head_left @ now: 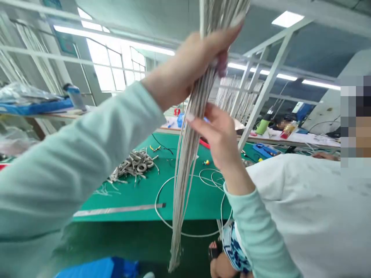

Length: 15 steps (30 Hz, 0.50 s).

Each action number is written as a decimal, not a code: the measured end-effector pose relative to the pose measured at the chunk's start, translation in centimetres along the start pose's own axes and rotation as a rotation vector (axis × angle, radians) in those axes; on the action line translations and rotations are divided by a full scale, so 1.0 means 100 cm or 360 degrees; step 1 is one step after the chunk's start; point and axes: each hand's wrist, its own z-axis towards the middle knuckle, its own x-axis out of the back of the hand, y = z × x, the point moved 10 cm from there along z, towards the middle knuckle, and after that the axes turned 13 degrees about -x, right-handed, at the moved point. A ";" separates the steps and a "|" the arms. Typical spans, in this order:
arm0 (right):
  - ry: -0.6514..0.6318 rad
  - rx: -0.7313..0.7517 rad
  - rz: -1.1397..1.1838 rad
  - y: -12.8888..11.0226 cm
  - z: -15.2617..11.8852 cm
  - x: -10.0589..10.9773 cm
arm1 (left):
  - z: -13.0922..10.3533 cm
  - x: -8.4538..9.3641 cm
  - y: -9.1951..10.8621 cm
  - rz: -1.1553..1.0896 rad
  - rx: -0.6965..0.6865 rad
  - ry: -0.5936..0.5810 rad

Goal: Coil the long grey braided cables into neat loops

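A long bundle of thin grey-white cables hangs in front of me, its upper end out of the frame and its lower tips below the table edge. High up, my left hand is wrapped round the bundle. Lower down, my right hand grips the same bundle, its thumb lying across the strands. A few strands stand slightly apart from the rest below my hands. Behind the bundle, a loop of white cable hangs partly over the edge of the green table.
A heap of short grey cables lies on the table, with a flat grey strip nearer the edge. A person in a white shirt is close on my right. White metal frame posts rise behind. A blue container stands below.
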 end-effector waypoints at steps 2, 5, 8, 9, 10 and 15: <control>-0.0147 -0.0195 0.0064 0.020 -0.008 -0.009 | 0.001 -0.007 0.008 0.0031 -0.0110 -0.0202; -0.0226 -0.0396 -0.0035 0.043 -0.022 -0.017 | -0.016 -0.009 -0.005 -0.0163 -0.0125 -0.0397; -0.0211 -0.0439 -0.0322 0.049 -0.034 -0.028 | -0.033 -0.007 -0.019 -0.0302 -0.0096 -0.0490; -0.0180 -0.0449 -0.0403 0.051 -0.036 -0.031 | -0.037 -0.005 -0.021 -0.0297 -0.0102 -0.0496; -0.0140 -0.0462 -0.0460 0.053 -0.039 -0.034 | -0.039 -0.004 -0.022 -0.0283 -0.0118 -0.0487; 0.0054 -0.0565 -0.0534 0.078 -0.058 -0.051 | -0.045 0.007 -0.011 -0.0379 -0.0184 -0.0308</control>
